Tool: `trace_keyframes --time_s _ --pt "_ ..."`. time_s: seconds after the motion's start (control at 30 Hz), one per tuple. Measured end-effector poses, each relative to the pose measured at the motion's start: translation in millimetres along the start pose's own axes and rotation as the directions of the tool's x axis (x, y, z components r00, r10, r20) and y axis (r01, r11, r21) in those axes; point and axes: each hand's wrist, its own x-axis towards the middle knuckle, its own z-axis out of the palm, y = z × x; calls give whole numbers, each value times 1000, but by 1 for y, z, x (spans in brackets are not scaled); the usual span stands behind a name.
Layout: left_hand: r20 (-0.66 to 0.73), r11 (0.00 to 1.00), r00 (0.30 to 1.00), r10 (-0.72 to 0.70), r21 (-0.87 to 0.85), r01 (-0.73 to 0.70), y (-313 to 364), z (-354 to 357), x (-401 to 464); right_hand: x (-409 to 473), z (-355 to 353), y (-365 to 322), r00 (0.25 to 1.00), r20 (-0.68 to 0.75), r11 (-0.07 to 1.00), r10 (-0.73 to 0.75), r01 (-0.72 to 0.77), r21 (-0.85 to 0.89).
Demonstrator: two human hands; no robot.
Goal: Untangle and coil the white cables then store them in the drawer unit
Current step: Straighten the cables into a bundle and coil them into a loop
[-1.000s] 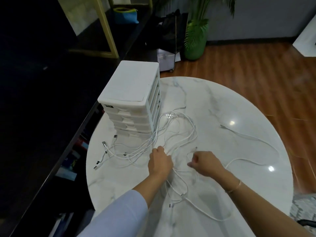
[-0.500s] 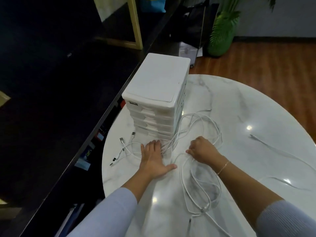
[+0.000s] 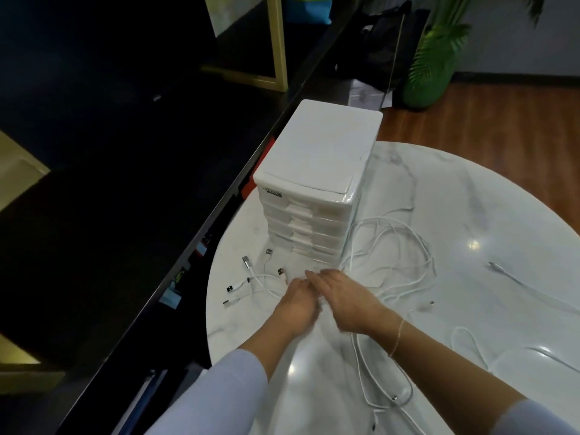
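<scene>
Cables sprawl tangled w/ loops right of my hands, plugs to their left. Left hand & right hand side by side on strands, grip blurred, can't tell. Drawer unit just beyond fingertips.

Both hands are blurred, so it cannot be told if the left hand or the right hand grips any strand. They cover the white cables under them. The label on the drawer unit is too small to read. The table is cut off at the right edge.
</scene>
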Motion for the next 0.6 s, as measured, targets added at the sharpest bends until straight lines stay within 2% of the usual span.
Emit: trace_keyframes --time_s 0.07,0.2,0.27,0.33,0.4,0.47,0.6 --pt "27 996 1000 -10 -84 12 3 1 1 7 7 -8 989 129 997 72 -68 -35" --pt "15 960 1000 -19 -280 22 0 1 -7 11 11 -8 984 96 987 152 -146 -64" --pt "2 970 999 45 -239 -43 -2 -2 -12 8 4 -3 983 116 990 140 -136 -44" --pt "6 987 995 100 -124 -98 -6 -5 -15 5 -3 3 998 34 994 54 -50 -96" --pt "12 991 993 121 -62 -120 -14 -12 -16 -1 -11 10 998 16 990 67 -64 -127" --pt "-14 988 988 153 -24 -153 -21 -21 -16 -9 -14 18 990 107 995 96 -92 -41" --pt "-18 984 984 175 45 -174 -19 -43 -18 -22 -28 26 976 101 966 193 -207 157"
